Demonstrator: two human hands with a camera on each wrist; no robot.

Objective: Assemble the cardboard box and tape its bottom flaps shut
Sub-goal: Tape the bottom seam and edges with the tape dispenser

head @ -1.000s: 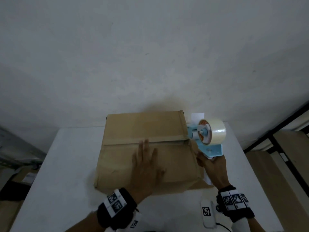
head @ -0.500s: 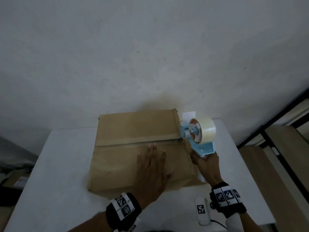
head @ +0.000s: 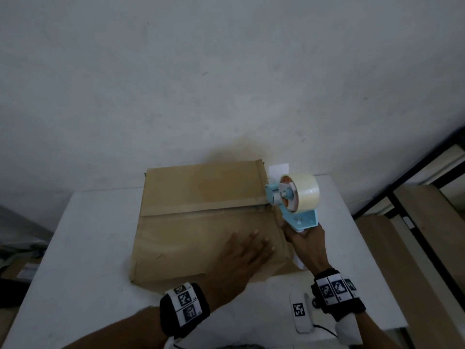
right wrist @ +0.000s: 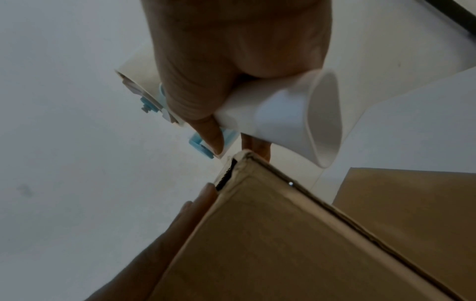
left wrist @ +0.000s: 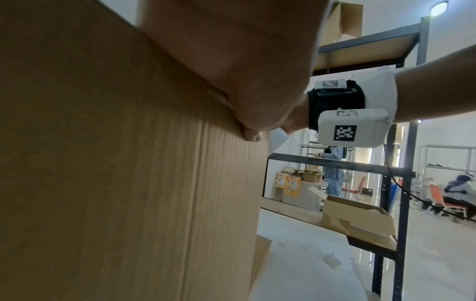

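A brown cardboard box (head: 196,217) stands upside down on the white table (head: 85,248), its bottom flaps folded shut with a seam across the middle. My left hand (head: 247,250) lies flat with straight fingers on the near flap by the right edge. My right hand (head: 305,239) grips the white handle (right wrist: 288,122) of a light-blue tape dispenser (head: 294,200) carrying a clear tape roll (head: 305,191). The dispenser's front sits at the right end of the seam. The box side (left wrist: 128,183) fills the left wrist view. A box corner (right wrist: 242,160) lies just below the handle in the right wrist view.
A small white device with a black-and-white marker (head: 300,312) lies near the table's front right edge. A plain wall rises behind the table. A dark metal shelf rack (head: 415,187) with cardboard stands to the right. People work in the background (left wrist: 335,175).
My left hand slid rightward along the near flap toward the box's right edge. The dispenser stays at the seam's right end; the head view has shifted.
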